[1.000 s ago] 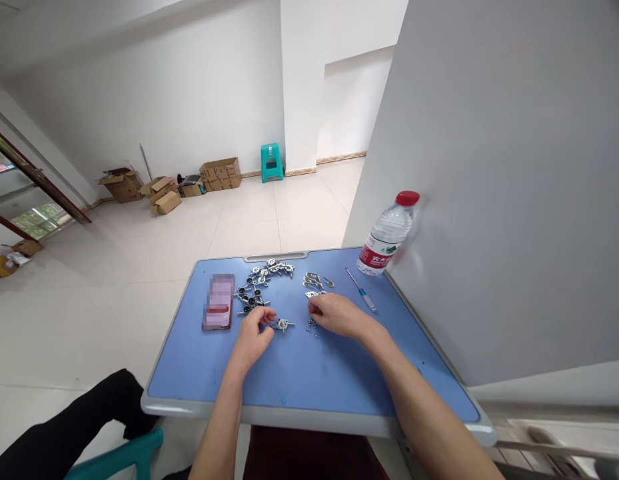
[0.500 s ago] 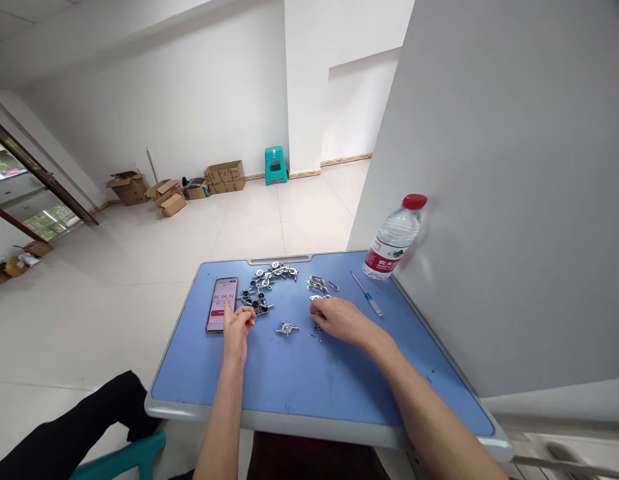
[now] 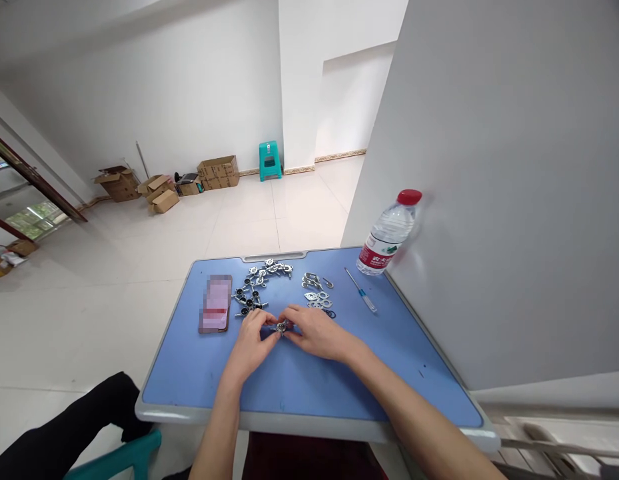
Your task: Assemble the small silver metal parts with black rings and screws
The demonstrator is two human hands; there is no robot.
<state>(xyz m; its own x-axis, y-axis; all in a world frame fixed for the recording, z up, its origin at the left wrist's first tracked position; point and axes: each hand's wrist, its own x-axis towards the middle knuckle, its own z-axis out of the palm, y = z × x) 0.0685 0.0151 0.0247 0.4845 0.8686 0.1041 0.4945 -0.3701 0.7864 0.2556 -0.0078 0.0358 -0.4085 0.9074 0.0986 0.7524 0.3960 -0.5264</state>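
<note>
Both hands meet over the middle of the blue table. Between their fingertips is a small silver metal valve (image 3: 281, 327) with short pipe stems. My left hand (image 3: 252, 340) pinches it from the left with thumb and fingers. From the right, my right hand (image 3: 316, 331) has its fingertips closed on the same valve; any smaller piece in them is hidden. Behind the left hand, several similar valves (image 3: 249, 303) lie in a curved row, some showing black round openings. Flat metal plates (image 3: 318, 298) and metal clips (image 3: 312, 279) lie beyond the right hand, beside a black ring (image 3: 330, 313).
A phone (image 3: 216, 303) lies at the left of the table (image 3: 329, 393). To the right are a screwdriver (image 3: 362, 291) and a water bottle (image 3: 389, 233) against the grey partition (image 3: 489, 200). Cardboard boxes (image 3: 218, 173) and a teal stool (image 3: 270, 161) stand by the wall.
My left hand has come from the phone to the valve. My right hand has moved left from the small loose parts to the same valve. The view has shifted slightly.
</note>
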